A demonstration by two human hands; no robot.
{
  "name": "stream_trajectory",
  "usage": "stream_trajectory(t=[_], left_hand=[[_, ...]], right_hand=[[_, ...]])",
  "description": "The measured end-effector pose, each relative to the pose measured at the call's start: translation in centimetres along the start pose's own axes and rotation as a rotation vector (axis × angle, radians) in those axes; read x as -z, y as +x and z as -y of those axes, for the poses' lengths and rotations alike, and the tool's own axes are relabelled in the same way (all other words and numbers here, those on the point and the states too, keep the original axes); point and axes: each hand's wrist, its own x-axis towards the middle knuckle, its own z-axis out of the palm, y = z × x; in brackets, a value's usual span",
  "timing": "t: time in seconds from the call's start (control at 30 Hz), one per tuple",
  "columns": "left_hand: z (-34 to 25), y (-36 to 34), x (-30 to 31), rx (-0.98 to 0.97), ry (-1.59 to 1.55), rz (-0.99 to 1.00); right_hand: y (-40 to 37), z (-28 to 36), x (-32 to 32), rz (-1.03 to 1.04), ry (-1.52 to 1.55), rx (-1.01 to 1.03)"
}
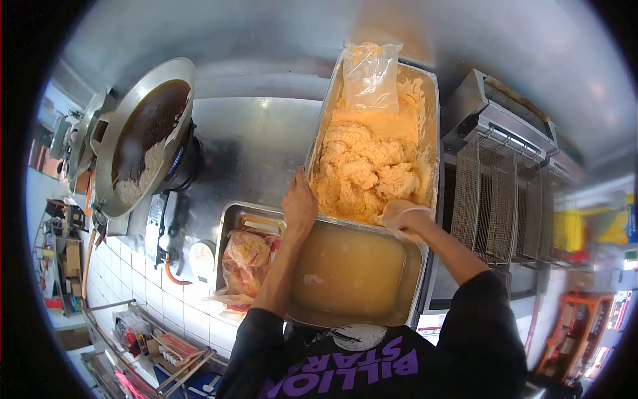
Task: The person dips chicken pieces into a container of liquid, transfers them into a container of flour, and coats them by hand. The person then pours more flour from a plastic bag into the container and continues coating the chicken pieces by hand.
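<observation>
A deep metal tray point(435, 126) holds orange-yellow breading flour with several coated chicken pieces point(362, 169) heaped in it. My left hand point(300, 207) is bare and grips this tray at its near left corner, fingers along the outer side. Over the near right corner of the same tray is my right hand point(404, 219), in a clear plastic glove; its fingers are blurred and partly hidden. A clear plastic bag point(371, 80) lies on the flour at the far end. Below both hands, a second metal pan point(415, 279) contains cloudy yellowish liquid.
Left stands a large wok point(183, 70) of dark oil with pale bits, on a burner. Bagged raw meat point(246, 263) sits in a metal pan beside the liquid. Wire fryer baskets point(488, 199) are close on the right. A steel counter point(256, 146) lies between wok and tray.
</observation>
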Motion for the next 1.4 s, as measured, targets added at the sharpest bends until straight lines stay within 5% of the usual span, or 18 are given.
stream_trajectory(t=[0.13, 0.4, 0.47, 0.53, 0.57, 0.77, 0.8, 0.87, 0.9, 0.97, 1.13, 1.17, 1.23, 1.27, 1.33, 1.4], left_hand=[[0.2, 0.0, 0.0, 0.015, -0.011, 0.025], [-0.4, 0.0, 0.1, 0.045, 0.005, 0.018], [-0.4, 0.1, 0.0, 0.041, 0.001, 0.007], [-0.2, 0.0, 0.1, 0.045, -0.004, 0.004], [-0.3, 0.0, 0.0, 0.037, -0.005, -0.009], [-0.6, 0.0, 0.2, 0.043, 0.003, -0.003], [-0.4, 0.0, 0.1, 0.046, -0.001, -0.002], [-0.7, -0.1, 0.4, 0.063, -0.001, 0.013], [-0.9, 0.0, 0.5, 0.073, -0.004, 0.029], [-0.7, 0.0, 0.2, 0.07, -0.018, 0.018], [-0.5, -0.1, -0.1, 0.104, -0.045, 0.032], [-0.6, -0.4, -0.2, -0.023, 0.01, -0.144], [-1.4, 0.1, 0.1, -0.157, 0.06, -0.344], [-2.0, 0.0, 0.4, -0.213, -0.081, -0.28], [-3.5, 0.1, 0.1, -0.267, -0.231, -0.224], [-4.9, 0.9, -0.8, -0.145, -0.391, 0.086]], right_hand=[[2.3, 0.9, -1.0, 0.023, 0.045, -0.009], [4.9, 2.1, 0.4, -0.302, 0.436, 0.087], [3.2, 1.6, 0.7, -0.402, 0.819, 0.084], [0.9, 1.7, 2.6, -0.259, 1.744, -0.162], [1.5, 1.1, 2.2, -0.252, 1.742, -0.167], [8.2, -5.0, 0.0, -0.877, 1.37, 0.518], [8.8, -5.6, 1.2, -0.99, 0.521, 0.427], [10.9, -5.3, 4.2, -0.991, -0.324, 0.3], [13.2, -3.6, 6.3, -0.593, 0.036, 0.03], [13.6, -0.9, 7.7, -0.184, 0.373, -0.226], [5.3, 3.1, 5.9, -0.498, 0.046, 0.027], [3.3, 3.4, 6.4, -0.502, 0.031, 0.035], [-0.2, 3.5, 7.7, -0.183, -0.683, 0.179], [-0.8, 3.2, 6.4, -0.184, -0.69, 0.173], [-1.8, 2.6, 3.6, -0.593, -0.506, 0.132], [-3.0, 2.7, 2.8, -0.704, -0.337, 0.129]])
